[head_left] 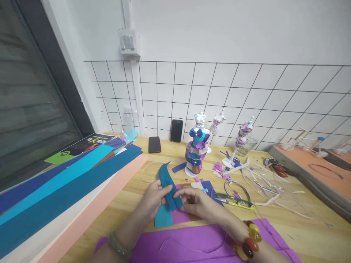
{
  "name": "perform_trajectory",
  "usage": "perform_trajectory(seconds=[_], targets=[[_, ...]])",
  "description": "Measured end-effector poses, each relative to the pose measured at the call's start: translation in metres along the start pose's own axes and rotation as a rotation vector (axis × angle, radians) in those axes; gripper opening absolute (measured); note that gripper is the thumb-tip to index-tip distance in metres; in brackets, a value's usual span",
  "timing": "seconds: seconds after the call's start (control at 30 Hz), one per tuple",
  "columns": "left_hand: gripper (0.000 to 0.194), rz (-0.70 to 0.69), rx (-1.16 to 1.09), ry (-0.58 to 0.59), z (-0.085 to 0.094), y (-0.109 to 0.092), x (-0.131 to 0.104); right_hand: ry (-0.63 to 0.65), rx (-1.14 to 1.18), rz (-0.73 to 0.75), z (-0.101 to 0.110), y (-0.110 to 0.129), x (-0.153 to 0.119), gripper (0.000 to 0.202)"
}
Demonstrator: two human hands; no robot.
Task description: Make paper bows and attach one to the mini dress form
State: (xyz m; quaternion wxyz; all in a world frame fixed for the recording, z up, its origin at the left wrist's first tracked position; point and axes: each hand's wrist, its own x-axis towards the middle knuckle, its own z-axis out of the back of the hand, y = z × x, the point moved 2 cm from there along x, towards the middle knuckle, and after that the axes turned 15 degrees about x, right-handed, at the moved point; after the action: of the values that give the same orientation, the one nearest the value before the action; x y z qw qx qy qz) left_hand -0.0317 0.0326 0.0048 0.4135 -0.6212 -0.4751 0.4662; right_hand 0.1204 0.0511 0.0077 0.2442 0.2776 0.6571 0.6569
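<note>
A folded teal strip (166,178) is held up between both hands over the table's middle. My left hand (157,195) pinches its left edge, thumb on top. At its lower right edge, the fingers of my right hand (192,200) close on the strip. Beneath the hands lie a lighter teal piece (163,217), a purple piece (181,216) and a dark blue piece (211,190). Just behind stands a small dress form (196,151) dressed in blue, purple and brown layers with a bow.
Long coloured sheets (74,193) cover the left side. Scissors (238,201) with green and yellow handles lie at the right, near clear tubing (263,182). Purple sheet (181,243) spans the front edge. Two phones (176,130), more dress forms (244,134) and a glass (248,146) stand or lie behind.
</note>
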Motion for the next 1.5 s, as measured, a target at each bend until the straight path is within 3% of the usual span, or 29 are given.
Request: perform_trajectory(seconds=[0.23, 0.47, 0.7, 1.03, 1.5], targets=[[0.028, 0.033, 0.022, -0.005, -0.001, 0.002, 0.0, -0.02, -0.033, 0.057, 0.0, -0.004, 0.004, 0.016], [0.029, 0.06, 0.073, 0.021, -0.001, 0.004, 0.0, -0.019, 0.113, -0.051, 0.004, -0.006, 0.004, 0.023], [0.027, 0.052, 0.238, 0.024, 0.003, 0.013, 0.004, 0.039, 0.178, -0.048, 0.007, -0.007, 0.005, 0.025], [0.022, 0.006, 0.233, 0.007, 0.0, 0.011, 0.005, -0.025, 0.16, -0.12, 0.012, -0.013, 0.006, 0.03], [0.031, 0.028, 0.173, 0.004, -0.002, 0.011, 0.006, -0.063, 0.263, -0.159, 0.009, -0.017, 0.008, 0.029]])
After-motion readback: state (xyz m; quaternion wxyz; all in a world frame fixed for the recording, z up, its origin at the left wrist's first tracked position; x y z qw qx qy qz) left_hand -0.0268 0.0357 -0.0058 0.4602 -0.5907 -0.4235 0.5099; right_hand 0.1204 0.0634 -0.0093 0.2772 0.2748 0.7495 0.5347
